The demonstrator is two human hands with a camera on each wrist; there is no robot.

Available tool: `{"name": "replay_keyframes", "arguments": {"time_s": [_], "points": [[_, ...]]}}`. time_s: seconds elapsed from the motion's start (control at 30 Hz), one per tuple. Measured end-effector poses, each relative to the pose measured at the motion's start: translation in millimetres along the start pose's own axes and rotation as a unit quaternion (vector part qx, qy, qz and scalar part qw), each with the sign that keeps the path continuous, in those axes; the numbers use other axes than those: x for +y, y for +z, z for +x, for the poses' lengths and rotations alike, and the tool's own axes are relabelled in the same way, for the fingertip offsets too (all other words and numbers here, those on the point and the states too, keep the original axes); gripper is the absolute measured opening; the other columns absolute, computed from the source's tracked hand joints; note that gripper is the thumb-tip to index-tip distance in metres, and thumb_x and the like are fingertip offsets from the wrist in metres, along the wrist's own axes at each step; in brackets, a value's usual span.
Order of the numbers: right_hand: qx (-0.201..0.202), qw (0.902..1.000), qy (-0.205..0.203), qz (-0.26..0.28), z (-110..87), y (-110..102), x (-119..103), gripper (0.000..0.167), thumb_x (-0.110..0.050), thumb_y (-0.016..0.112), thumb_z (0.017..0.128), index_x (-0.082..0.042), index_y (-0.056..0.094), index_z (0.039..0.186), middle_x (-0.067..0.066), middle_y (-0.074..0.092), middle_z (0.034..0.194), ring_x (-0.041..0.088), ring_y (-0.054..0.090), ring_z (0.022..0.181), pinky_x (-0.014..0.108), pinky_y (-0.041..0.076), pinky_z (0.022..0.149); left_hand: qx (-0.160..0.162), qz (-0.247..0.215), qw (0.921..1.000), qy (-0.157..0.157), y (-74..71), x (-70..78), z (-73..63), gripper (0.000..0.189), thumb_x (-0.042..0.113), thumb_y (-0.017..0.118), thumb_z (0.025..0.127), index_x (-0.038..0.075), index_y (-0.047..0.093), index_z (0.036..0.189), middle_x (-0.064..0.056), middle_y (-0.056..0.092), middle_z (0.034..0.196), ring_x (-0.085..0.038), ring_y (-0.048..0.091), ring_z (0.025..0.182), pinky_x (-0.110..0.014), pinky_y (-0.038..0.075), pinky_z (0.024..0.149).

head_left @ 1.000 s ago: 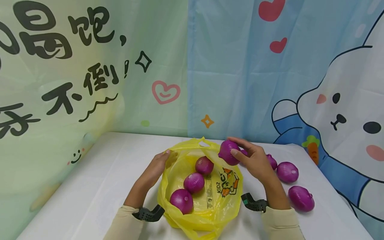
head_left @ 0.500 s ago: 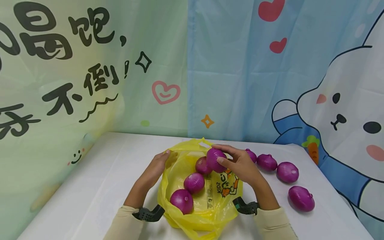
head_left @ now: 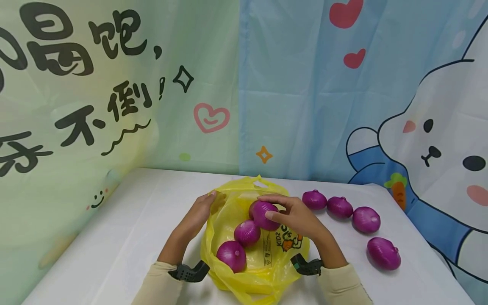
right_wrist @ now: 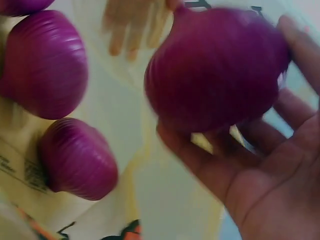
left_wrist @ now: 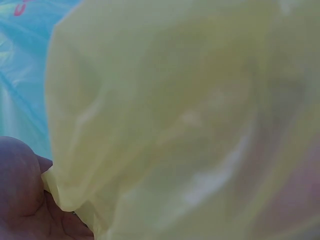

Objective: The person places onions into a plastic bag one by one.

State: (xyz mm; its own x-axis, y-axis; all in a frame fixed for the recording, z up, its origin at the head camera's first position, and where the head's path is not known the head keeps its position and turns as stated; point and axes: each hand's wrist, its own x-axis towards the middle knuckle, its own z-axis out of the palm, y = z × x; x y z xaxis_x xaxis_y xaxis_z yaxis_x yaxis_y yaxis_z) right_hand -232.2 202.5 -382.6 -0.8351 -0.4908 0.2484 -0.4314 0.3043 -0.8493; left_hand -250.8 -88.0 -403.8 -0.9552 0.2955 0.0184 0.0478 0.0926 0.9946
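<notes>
In the head view a yellow plastic bag (head_left: 280,264) stands open at the top on the white table. My left hand (head_left: 197,217) grips its left rim; up close, the thin film (left_wrist: 140,125) runs between thumb and fingers. My right hand (head_left: 299,218) holds a red onion (head_left: 263,215) over the bag's mouth, fingers wrapped round it, as the right wrist view confirms with the onion (right_wrist: 215,70) against the fingertips. Inside the bag lie a front onion (head_left: 231,256), a middle onion (head_left: 247,233) and a rear onion (head_left: 251,209), mostly hidden behind the held one.
To the right of the bag several more red onions rest on the table (head_left: 133,220), from one near the back (head_left: 314,200) to one nearer the front (head_left: 384,253). A printed cloth backdrop (head_left: 274,106) rises behind the table.
My right hand has carried the onion left and down, from the bag's right rim to over the onions inside. The left hand keeps its place on the rim.
</notes>
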Motion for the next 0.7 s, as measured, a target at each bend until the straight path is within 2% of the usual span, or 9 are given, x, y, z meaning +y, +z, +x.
{"name": "replay_keyframes", "arguments": {"time_s": [0.2, 0.5, 0.7], "points": [[0.032, 0.9977, 0.045, -0.038, 5.1, 11, 13, 0.043, -0.028, 0.07, 0.092, -0.011, 0.062, 0.131, 0.01, 0.056, 0.134, 0.031, 0.053, 0.122, 0.042, 0.048, 0.093, -0.004, -0.003, 1.0, -0.003, 0.4, -1.7, 0.6, 0.049, 0.036, 0.028, 0.107, -0.001, 0.051, 0.131, -0.014, 0.055, 0.115, -0.037, 0.047, 0.116, -0.05, 0.035, 0.105], [0.016, 0.9966, 0.062, -0.052, 7.7, 19, 22, 0.043, -0.034, 0.068, 0.092, -0.013, 0.063, 0.13, 0.005, 0.06, 0.128, 0.024, 0.056, 0.113, 0.033, 0.052, 0.087, -0.005, -0.002, 1.0, 0.007, 0.9, -1.3, 1.2, 0.049, 0.034, 0.028, 0.107, -0.002, 0.051, 0.132, -0.016, 0.055, 0.118, -0.037, 0.048, 0.117, -0.049, 0.035, 0.104], [0.014, 0.9962, 0.071, -0.049, 7.8, 17, 26, 0.044, -0.034, 0.067, 0.093, -0.011, 0.061, 0.131, 0.008, 0.059, 0.129, 0.029, 0.056, 0.114, 0.033, 0.054, 0.083, -0.004, 0.0, 1.0, 0.002, 1.1, -0.9, 1.2, 0.05, 0.035, 0.028, 0.107, -0.002, 0.051, 0.132, -0.015, 0.055, 0.117, -0.034, 0.049, 0.115, -0.049, 0.035, 0.105]]}}
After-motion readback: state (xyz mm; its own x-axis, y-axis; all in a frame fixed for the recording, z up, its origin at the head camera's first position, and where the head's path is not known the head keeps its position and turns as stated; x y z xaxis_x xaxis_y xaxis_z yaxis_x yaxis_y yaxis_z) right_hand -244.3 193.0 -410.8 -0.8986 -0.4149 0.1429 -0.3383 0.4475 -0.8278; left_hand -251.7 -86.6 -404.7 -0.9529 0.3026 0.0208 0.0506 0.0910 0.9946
